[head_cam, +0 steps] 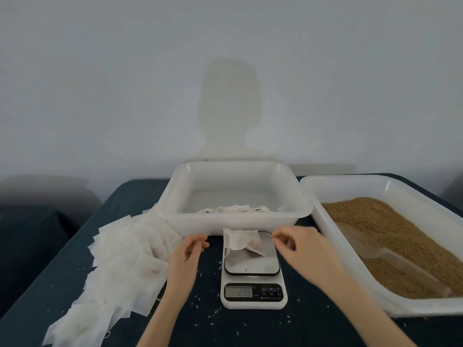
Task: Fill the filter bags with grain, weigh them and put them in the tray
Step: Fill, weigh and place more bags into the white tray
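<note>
**Head view: filled bag on scale, hands either side**

Head view, table covered in dark blue cloth (pixel 75 259), pushed against a plain pale grey wall (pixel 125 71). A person's shadow (pixel 229 108) falls on the wall, centre. Dark shape to the left of the table, unclear what.

Filled filter bag (pixel 244 241) lies on the plate of a white digital scale (pixel 253 269), tilted, partly overhanging the plate's far-left edge. Display lit, digits too blurred to read.

Left hand (pixel 189 249) just left of the bag, fingers curled, thumb and fingertips pinched together; seems to hold a thin string, cannot tell for sure. Right hand (pixel 292 242) just right of the bag, fingers curled the same way, pinching; whether it holds anything I cannot tell.

White tray (pixel 235 224) directly behind the scale, a few filled bags (pixel 235 209) inside at its near wall. Second white bin (pixel 350 246) on the right, holding brown grain (pixel 390 236) and a clear scoop (pixel 390 256). Heap of empty filter bags (pixel 120 266) spread on the left. Loose grains (pixel 213 315) scattered on the cloth near the scale.
</note>
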The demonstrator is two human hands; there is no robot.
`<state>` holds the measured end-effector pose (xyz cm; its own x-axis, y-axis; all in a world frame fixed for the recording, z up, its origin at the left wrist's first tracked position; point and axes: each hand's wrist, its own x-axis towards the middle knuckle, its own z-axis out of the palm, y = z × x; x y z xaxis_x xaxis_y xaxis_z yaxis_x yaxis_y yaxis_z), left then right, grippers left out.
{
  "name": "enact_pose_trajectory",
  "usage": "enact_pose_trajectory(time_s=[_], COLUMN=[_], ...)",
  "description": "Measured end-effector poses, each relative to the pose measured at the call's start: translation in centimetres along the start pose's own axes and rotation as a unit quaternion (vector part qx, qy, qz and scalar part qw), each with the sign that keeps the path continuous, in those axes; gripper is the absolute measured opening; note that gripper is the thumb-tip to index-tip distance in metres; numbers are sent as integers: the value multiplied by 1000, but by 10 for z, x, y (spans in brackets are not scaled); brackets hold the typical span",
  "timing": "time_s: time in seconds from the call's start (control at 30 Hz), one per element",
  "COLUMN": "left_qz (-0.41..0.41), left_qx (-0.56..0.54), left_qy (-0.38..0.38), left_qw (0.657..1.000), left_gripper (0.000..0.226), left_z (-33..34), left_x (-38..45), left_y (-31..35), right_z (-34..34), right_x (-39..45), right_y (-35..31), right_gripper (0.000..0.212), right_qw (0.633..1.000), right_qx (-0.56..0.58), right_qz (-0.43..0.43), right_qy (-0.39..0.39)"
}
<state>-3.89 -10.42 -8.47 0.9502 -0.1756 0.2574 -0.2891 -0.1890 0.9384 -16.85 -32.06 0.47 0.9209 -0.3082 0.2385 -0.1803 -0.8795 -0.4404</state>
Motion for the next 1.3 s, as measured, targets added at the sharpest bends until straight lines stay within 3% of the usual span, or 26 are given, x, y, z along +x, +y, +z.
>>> enact_pose_trajectory(time_s=[0.1,0.27,0.43,0.57,0.83,0.93,1.0,1.17,1.3], left_qz=[0,31,101,81,78,72,76,70,55], left_qx=[4,54,198,210,232,242,249,242,228], left_qy=[35,47,20,28,19,15,11,22,17], left_qw=[999,997,975,974,969,968,966,968,972], left_gripper=[28,32,23,21,21,23,24,25,32], left_z=[8,23,19,20,20,20,22,21,19], left_x=[-2,-6,-14,-14,-16,-16,-16,-15,-13], left_y=[-4,-8,-14,-12,-12,-12,-12,-12,-16], right_z=[33,66,79,86,94,93,94,92,89], right_x=[3,15,13,5,19,25,29,36,46], right_y=[3,2,2,6,-23,-39,-46,-57,-51], right_gripper=[12,14,12,15,27,42,52,45,36], right_qw=[999,994,994,993,989,982,979,972,973], right_qx=[40,92,71,60,-26,-68,-105,-167,-176], right_qz=[28,56,61,75,-99,-130,-137,-151,-148], right_qy=[-22,19,53,72,109,122,107,60,-23])
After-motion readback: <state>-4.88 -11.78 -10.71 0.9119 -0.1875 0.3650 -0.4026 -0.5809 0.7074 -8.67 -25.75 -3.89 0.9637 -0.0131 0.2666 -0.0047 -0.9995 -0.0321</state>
